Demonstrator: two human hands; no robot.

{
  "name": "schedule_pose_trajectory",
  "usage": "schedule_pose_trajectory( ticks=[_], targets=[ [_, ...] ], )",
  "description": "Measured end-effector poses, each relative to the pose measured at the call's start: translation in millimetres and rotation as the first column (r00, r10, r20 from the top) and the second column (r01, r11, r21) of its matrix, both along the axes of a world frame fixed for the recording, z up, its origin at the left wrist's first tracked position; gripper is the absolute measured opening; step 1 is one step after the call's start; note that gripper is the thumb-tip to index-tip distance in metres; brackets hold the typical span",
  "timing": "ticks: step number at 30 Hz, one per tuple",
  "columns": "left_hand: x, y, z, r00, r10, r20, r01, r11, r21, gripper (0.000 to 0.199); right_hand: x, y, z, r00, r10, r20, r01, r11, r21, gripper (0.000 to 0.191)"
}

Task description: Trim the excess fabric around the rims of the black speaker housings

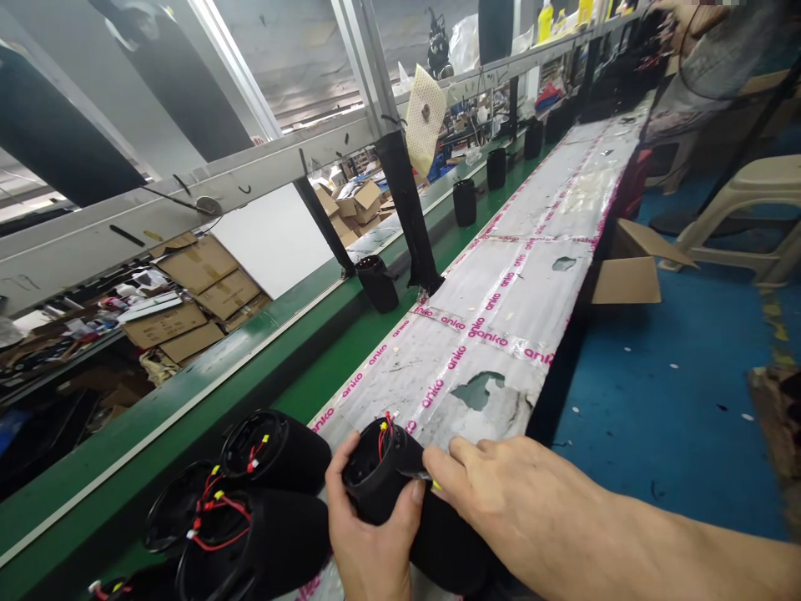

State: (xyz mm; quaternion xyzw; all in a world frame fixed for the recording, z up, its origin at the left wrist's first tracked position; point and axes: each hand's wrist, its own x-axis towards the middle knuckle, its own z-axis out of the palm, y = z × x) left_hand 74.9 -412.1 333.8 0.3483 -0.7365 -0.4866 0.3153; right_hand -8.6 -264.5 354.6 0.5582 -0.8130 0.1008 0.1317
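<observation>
My left hand (374, 534) is wrapped around a black cylindrical housing (447, 542), which lies tilted with its open end up and towards the left. Red wires (385, 436) with a small yellow tag stick out of that opening. At the housing's rim, my right hand (494, 480) is closed, fingers curled. A thin dark piece with a bit of yellow shows by its fingertips, mostly hidden, so I cannot make out what it is. Left of my hands, several similar black housings (294, 534) lie close together, red wires and white connectors showing in their open ends.
A bench top (400, 384) covered in white sheet and pink-printed tape runs away from me. Beside it, a green conveyor belt (325, 376) carries more black housings (376, 284). A dark post (406, 217) rises between them. An open carton (626, 275) and beige stool (751, 217) stand right.
</observation>
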Motion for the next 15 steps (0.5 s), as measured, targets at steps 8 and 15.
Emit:
schedule_pose_trajectory(
  ticks=[8,15],
  targets=[
    [-1.9,4.4,-0.7,1.000,0.009,-0.022,-0.011,0.998,-0.063,0.071,-4.3,-1.5,0.2,0.991,0.079,-0.106,-0.076,0.996,0.037,0.033],
    [-2.9,0.8,-1.1,0.999,0.045,-0.003,-0.045,0.999,-0.002,0.065,1.1,-9.2,-2.0,0.991,-0.013,-0.131,0.007,0.999,-0.049,0.037]
  ],
)
